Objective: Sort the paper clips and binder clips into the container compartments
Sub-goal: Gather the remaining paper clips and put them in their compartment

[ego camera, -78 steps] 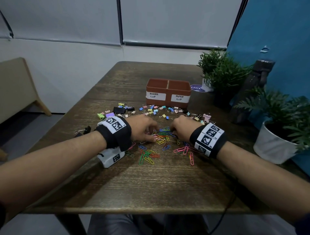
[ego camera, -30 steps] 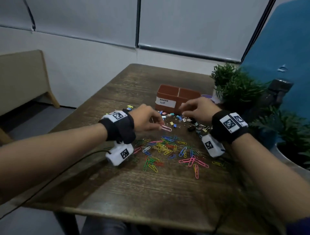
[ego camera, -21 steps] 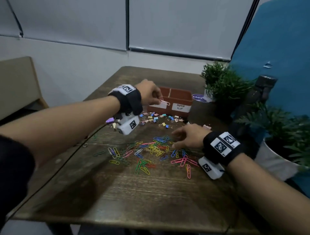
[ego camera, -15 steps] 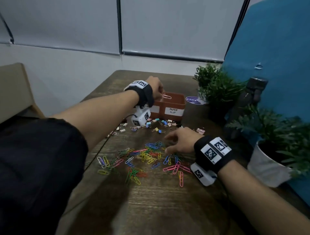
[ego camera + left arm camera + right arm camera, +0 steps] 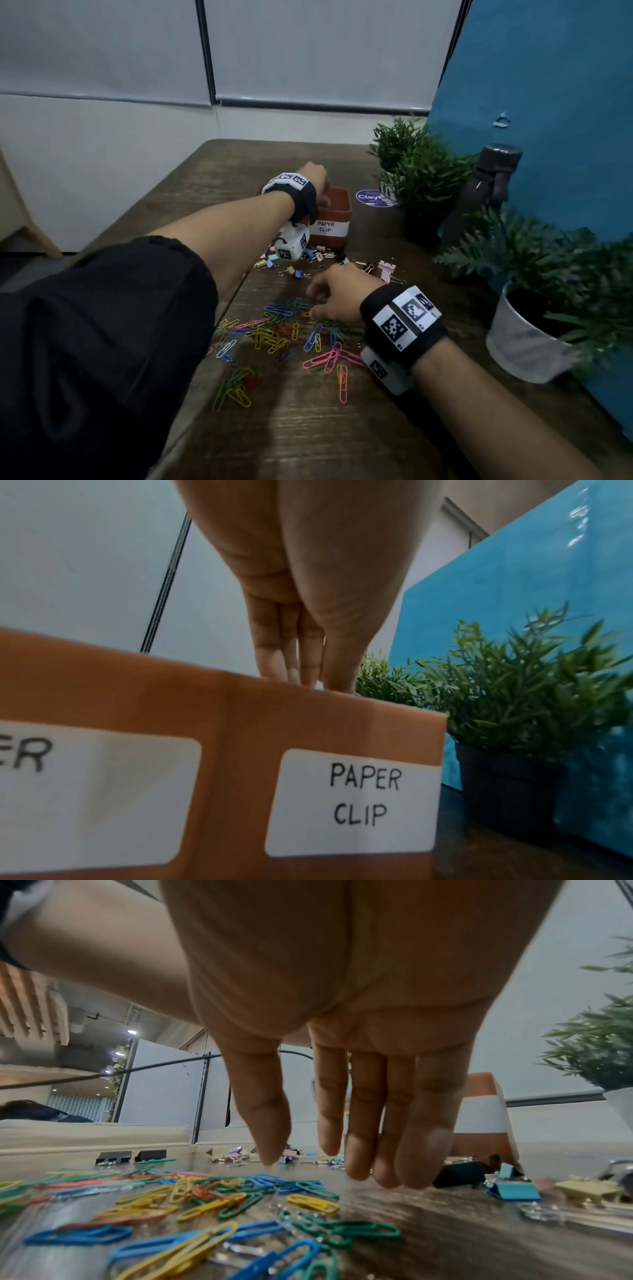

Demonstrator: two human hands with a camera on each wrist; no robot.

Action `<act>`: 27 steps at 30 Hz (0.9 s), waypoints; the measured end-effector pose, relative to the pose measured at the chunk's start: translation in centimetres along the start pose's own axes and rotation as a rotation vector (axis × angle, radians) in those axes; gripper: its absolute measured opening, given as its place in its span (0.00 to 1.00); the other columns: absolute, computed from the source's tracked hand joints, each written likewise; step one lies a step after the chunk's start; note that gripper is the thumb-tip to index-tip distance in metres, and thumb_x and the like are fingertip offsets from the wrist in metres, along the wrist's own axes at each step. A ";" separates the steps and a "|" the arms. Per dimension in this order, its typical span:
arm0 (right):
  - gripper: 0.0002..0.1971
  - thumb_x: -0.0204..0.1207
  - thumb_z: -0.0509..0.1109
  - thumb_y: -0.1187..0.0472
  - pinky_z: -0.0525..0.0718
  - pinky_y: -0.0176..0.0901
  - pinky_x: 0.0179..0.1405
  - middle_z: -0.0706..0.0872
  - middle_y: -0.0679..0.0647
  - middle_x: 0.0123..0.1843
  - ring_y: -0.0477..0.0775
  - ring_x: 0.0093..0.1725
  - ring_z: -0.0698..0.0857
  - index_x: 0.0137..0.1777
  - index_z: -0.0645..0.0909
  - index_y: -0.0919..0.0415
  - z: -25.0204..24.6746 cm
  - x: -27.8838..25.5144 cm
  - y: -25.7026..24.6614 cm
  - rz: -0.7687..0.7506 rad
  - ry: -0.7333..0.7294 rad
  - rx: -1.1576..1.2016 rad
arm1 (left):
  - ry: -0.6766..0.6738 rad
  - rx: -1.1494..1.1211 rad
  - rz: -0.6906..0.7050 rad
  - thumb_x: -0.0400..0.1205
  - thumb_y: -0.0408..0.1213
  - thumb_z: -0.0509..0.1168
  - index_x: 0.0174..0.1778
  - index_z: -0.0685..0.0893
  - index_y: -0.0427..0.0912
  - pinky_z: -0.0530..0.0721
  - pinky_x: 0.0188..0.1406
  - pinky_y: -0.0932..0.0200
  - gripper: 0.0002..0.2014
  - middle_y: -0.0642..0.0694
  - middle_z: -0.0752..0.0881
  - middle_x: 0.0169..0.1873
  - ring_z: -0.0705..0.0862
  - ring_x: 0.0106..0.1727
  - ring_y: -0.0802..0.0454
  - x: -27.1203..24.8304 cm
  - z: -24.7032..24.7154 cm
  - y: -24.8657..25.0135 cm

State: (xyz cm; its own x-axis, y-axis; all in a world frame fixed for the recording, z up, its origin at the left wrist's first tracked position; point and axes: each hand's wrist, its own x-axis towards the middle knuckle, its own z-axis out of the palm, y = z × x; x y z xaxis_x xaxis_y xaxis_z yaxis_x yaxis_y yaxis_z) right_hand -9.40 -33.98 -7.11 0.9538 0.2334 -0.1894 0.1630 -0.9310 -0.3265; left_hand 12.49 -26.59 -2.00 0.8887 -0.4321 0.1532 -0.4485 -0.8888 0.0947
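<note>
A brown two-part container (image 5: pixel 337 219) stands at the back of the wooden table; its right half is labelled PAPER CLIP (image 5: pixel 363 799). My left hand (image 5: pixel 313 176) reaches over that right half. In the left wrist view its straight fingers (image 5: pixel 274 658) point down behind the rim, which hides the tips. No clip shows in it. Coloured paper clips (image 5: pixel 274 329) lie scattered mid-table. My right hand (image 5: pixel 318 301) hovers just above them with straight fingers (image 5: pixel 424 1137), holding nothing. Small binder clips (image 5: pixel 294 269) lie in front of the container.
Potted plants stand along the right: a dark pot (image 5: pixel 418 171) at the back and a white pot (image 5: pixel 524 342) nearer. A dark bottle (image 5: pixel 486 192) and a blue panel stand behind them. A round sticker (image 5: pixel 373 198) lies beside the container. A large pink binder clip (image 5: pixel 387 269) sits right of my right hand.
My left hand lifted a pink paper clip off the pile and carried it out over the container's right half. My right hand came back from the container to the paper clips.
</note>
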 end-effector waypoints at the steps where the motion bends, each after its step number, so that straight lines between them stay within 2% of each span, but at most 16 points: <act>1: 0.17 0.75 0.77 0.51 0.84 0.47 0.64 0.85 0.49 0.62 0.50 0.60 0.84 0.63 0.85 0.48 0.0 0.1 0.0 0.003 0.002 0.006 | 0.009 -0.013 0.019 0.74 0.45 0.78 0.60 0.88 0.42 0.86 0.58 0.46 0.20 0.42 0.89 0.56 0.88 0.54 0.41 -0.4 -0.1 -0.2; 4: 0.16 0.75 0.77 0.52 0.83 0.48 0.65 0.85 0.48 0.62 0.50 0.61 0.84 0.62 0.86 0.47 0.2 0.3 0.1 0.007 0.008 0.014 | 0.057 -0.036 0.079 0.77 0.50 0.73 0.54 0.90 0.50 0.87 0.53 0.49 0.13 0.49 0.91 0.50 0.88 0.50 0.47 -2.9 -0.9 -0.6; 6: 0.15 0.75 0.77 0.54 0.83 0.45 0.65 0.86 0.47 0.62 0.49 0.60 0.85 0.62 0.86 0.48 0.2 0.4 0.1 0.006 0.013 0.028 | 0.093 0.008 0.128 0.78 0.51 0.71 0.49 0.90 0.52 0.86 0.47 0.53 0.10 0.52 0.90 0.46 0.87 0.47 0.49 -5.4 -1.6 -0.8; 10: 0.15 0.76 0.75 0.57 0.82 0.39 0.60 0.88 0.45 0.56 0.46 0.58 0.85 0.63 0.86 0.49 0.0 -0.1 0.3 -0.007 0.034 0.030 | 0.039 0.071 0.192 0.79 0.52 0.69 0.45 0.89 0.54 0.80 0.38 0.58 0.08 0.56 0.89 0.40 0.86 0.42 0.53 -11.5 -1.5 -2.5; 12: 0.17 0.76 0.76 0.56 0.79 0.35 0.56 0.86 0.41 0.51 0.41 0.53 0.85 0.64 0.85 0.48 -0.3 -0.9 0.5 -0.016 0.050 0.057 | -0.035 0.049 0.223 0.79 0.53 0.69 0.44 0.88 0.55 0.83 0.39 0.58 0.08 0.58 0.88 0.38 0.86 0.40 0.56 -15.0 -1.1 -4.0; 14: 0.18 0.74 0.79 0.55 0.79 0.33 0.56 0.87 0.38 0.49 0.38 0.51 0.85 0.64 0.85 0.46 -0.6 -2.0 1.0 -0.016 0.067 0.109 | -0.184 0.036 0.223 0.78 0.54 0.70 0.47 0.87 0.55 0.84 0.40 0.58 0.09 0.59 0.86 0.36 0.84 0.38 0.59 -18.5 -0.9 -5.5; 16: 0.18 0.72 0.80 0.53 0.81 0.32 0.55 0.89 0.38 0.47 0.36 0.47 0.85 0.62 0.85 0.43 -0.9 -3.2 1.6 -0.009 0.070 0.087 | -0.355 0.075 0.146 0.77 0.57 0.71 0.53 0.82 0.56 0.81 0.40 0.60 0.13 0.58 0.84 0.33 0.83 0.36 0.58 -21.5 -0.7 -7.4; 19: 0.17 0.73 0.79 0.57 0.77 0.25 0.43 0.89 0.38 0.42 0.32 0.41 0.83 0.60 0.85 0.42 -1.8 -5.3 2.2 0.031 0.022 -0.016 | -0.496 0.054 -0.002 0.74 0.56 0.72 0.57 0.78 0.60 0.88 0.42 0.57 0.18 0.52 0.89 0.31 0.89 0.35 0.54 -25.0 -0.6 -10.4; 22: 0.15 0.72 0.80 0.58 0.78 0.29 0.40 0.89 0.42 0.41 0.37 0.42 0.85 0.57 0.85 0.42 -2.8 -7.0 2.8 0.127 -0.012 -0.060 | -0.555 0.135 -0.068 0.68 0.57 0.75 0.58 0.77 0.60 0.86 0.43 0.60 0.24 0.53 0.90 0.39 0.88 0.41 0.56 -27.1 -1.0 -12.0; 25: 0.15 0.69 0.82 0.56 0.87 0.39 0.40 0.89 0.44 0.41 0.44 0.43 0.88 0.54 0.86 0.45 -2.6 -7.5 3.0 0.233 -0.061 -0.072 | -0.623 0.231 -0.092 0.69 0.53 0.78 0.51 0.77 0.58 0.74 0.31 0.71 0.21 0.61 0.84 0.37 0.80 0.37 0.67 -28.5 -1.5 -11.9; 27: 0.16 0.68 0.83 0.56 0.90 0.43 0.43 0.88 0.44 0.43 0.47 0.44 0.88 0.55 0.86 0.46 -1.8 -7.4 2.7 0.260 -0.089 -0.092 | -0.604 0.224 -0.083 0.69 0.51 0.79 0.48 0.76 0.58 0.71 0.30 0.71 0.20 0.62 0.82 0.39 0.79 0.39 0.65 -28.9 -1.4 -11.5</act>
State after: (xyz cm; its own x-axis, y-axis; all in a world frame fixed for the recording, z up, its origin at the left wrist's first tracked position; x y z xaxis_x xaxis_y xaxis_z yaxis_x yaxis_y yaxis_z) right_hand -15.52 -38.72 -4.93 0.9413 0.0033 -0.3376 -0.0581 -0.9834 -0.1717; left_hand -8.14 -3.65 -6.18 0.8460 -0.3123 -0.4321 -0.4032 -0.9050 -0.1354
